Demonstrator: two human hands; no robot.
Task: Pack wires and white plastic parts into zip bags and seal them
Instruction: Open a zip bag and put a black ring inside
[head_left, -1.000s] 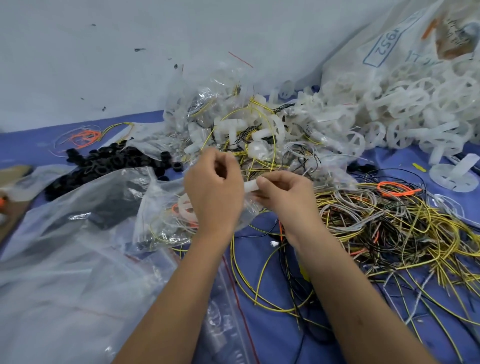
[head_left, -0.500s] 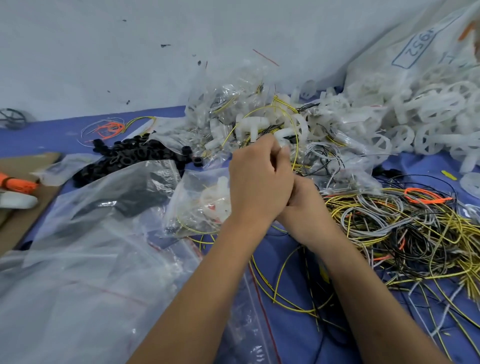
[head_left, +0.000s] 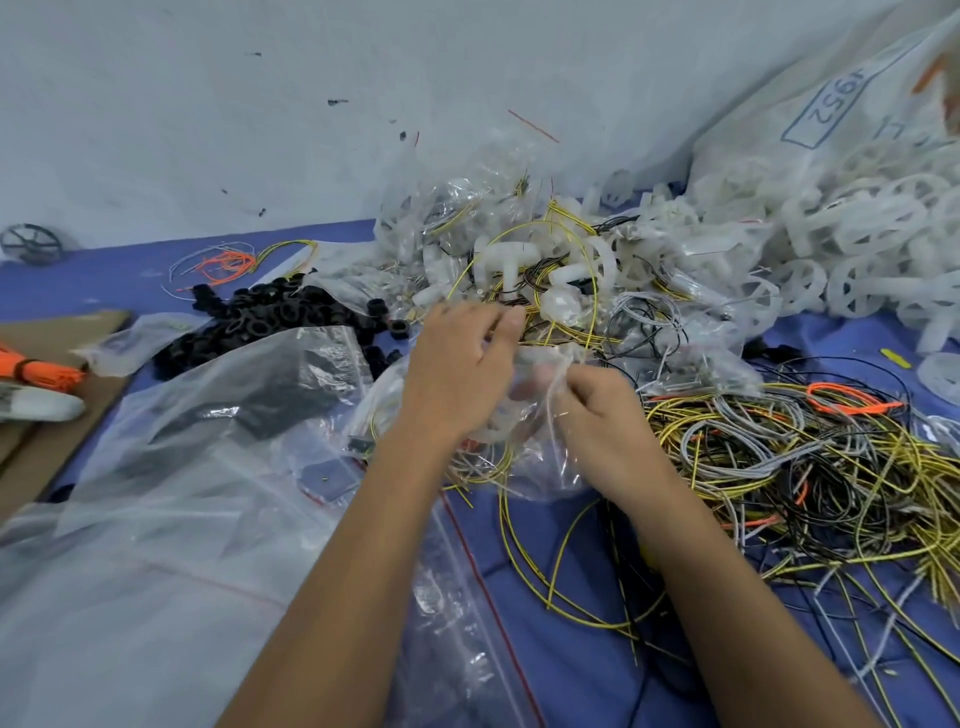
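Both hands are on the small zip bag (head_left: 524, 441) in the middle of the blue table (head_left: 571, 649) — right hand (head_left: 602, 415) pinching its top edge, left hand (head_left: 460, 364) loosely curled over it, grip hard to make out. The bag already holds a white plastic part (head_left: 493, 431) and yellow wires (head_left: 483, 467). My worry is a wire end poking into the seal strip, so the zip doesn't close fully — or loose wires (head_left: 779, 457) right beside it snagging.

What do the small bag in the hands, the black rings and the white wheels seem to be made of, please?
Small bag: thin clear plastic film, glossy, crinkled, contents showing through. Black rings: probably rubber or matte plastic, dull, no shine. White wheels: likely moulded plastic, milky and semi-translucent with spokes.
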